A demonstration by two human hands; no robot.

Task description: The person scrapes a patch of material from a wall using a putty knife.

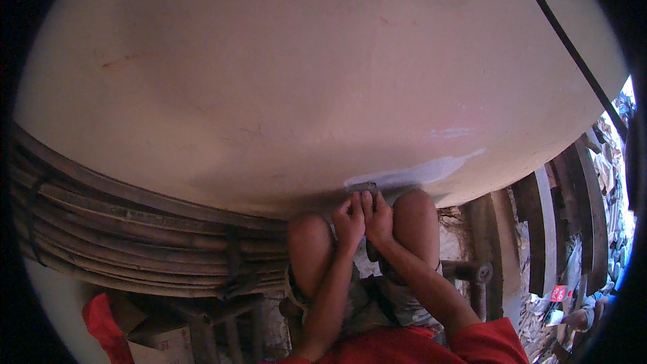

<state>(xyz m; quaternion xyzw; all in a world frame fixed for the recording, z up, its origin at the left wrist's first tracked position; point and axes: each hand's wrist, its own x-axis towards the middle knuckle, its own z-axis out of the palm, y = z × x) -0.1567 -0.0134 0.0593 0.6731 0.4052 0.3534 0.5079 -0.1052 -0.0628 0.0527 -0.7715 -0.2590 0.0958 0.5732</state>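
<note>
Pressing a small dark block (364, 189) against the wall's (283, 81) lower edge, left hand (349, 221) and right hand (379, 219) grip it together, fingers closed, apparently smoothing the pale filler patch (418, 172); steady pressure seems needed. Stacked planks (121, 229) lie left, a black cable (566, 40) hangs right.

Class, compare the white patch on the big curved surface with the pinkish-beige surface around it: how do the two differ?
The white patch is small and streak-shaped; the pinkish-beige surface fills most of the view. The patch is bright white, the surface dull pinkish-beige with faint marks. The patch lies at the lower edge, just right of the left hand and right hand, which press a small dark block there. Both are on the same curved body.
</note>
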